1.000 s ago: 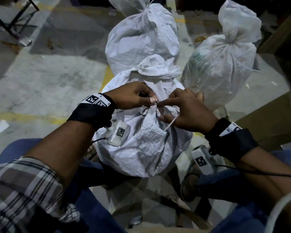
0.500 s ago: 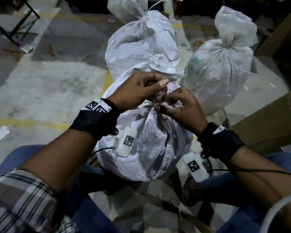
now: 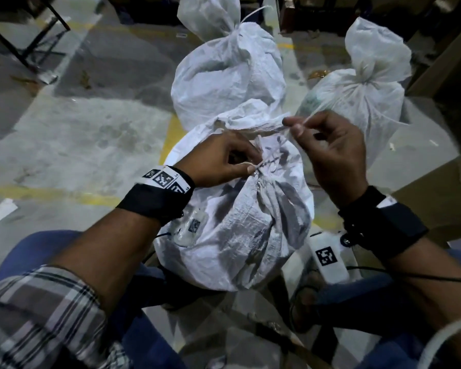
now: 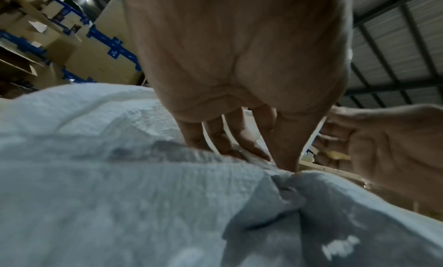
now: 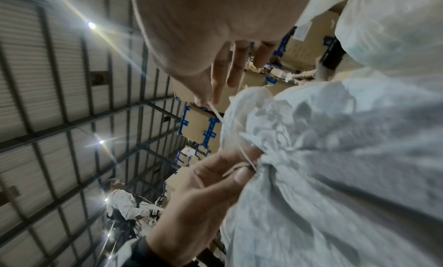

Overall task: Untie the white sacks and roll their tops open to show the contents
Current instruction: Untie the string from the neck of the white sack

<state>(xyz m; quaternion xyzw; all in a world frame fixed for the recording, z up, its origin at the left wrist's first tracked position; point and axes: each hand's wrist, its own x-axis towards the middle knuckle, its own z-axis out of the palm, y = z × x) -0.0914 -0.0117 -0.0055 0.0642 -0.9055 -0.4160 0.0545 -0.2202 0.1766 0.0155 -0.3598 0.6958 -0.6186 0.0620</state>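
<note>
At the tied neck of the nearest white sack, the left hand pinches the knot of the white string, while the right hand, raised beside it, pinches the string's free end. This sack stands on the floor between the person's knees; two more tied sacks stand just behind it.

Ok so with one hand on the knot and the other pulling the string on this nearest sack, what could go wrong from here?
1. The right hand pulls the thin white plastic string taut; if the knot at the nearest white woven sack's neck has not loosened, it may cinch tighter or the string may snap.
2. The left hand pinches only at the neck, so a hard pull might tip the sack.
</note>
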